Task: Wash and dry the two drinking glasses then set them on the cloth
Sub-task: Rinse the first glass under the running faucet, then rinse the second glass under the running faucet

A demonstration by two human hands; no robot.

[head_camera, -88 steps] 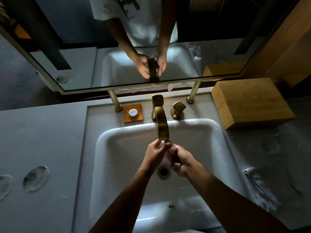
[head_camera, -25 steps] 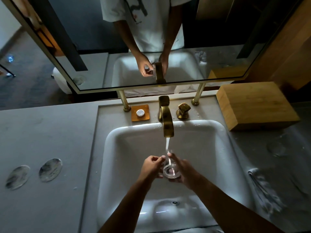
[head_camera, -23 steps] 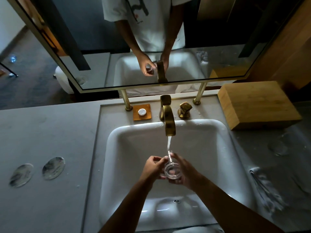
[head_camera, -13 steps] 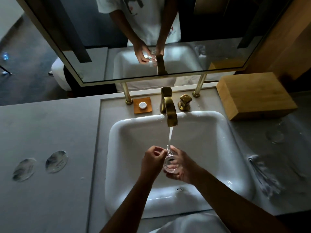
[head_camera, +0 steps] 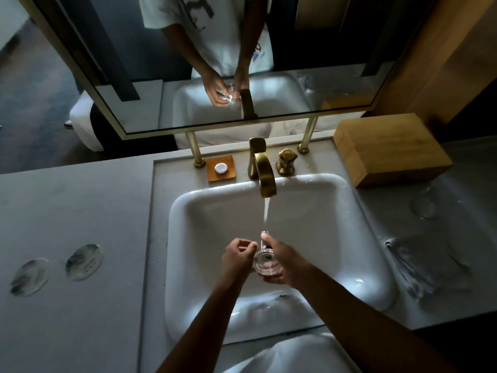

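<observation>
Over the white sink [head_camera: 363, 238], a clear drinking glass [head_camera: 265, 263] sits under the water running from the brass tap [head_camera: 265, 179]. My right hand [head_camera: 287, 262] wraps around the glass from the right. My left hand [head_camera: 238, 255] presses against its left side with curled fingers. The glass's mouth faces up towards me. A second clear glass [head_camera: 423, 208] stands on the wet counter right of the sink. A pale cloth [head_camera: 419, 267] lies spread on the counter in front of that glass.
A wooden box [head_camera: 390, 149] sits at the back right. A brass tap handle [head_camera: 286, 161] and an orange soap dish [head_camera: 221, 168] stand behind the basin. Two round coasters [head_camera: 83, 262] lie on the left counter. A mirror [head_camera: 215, 63] hangs above.
My hands came down from the spout and now hold the glass lower in the basin. The water runs in a visible stream onto the glass. The glass has tipped slightly.
</observation>
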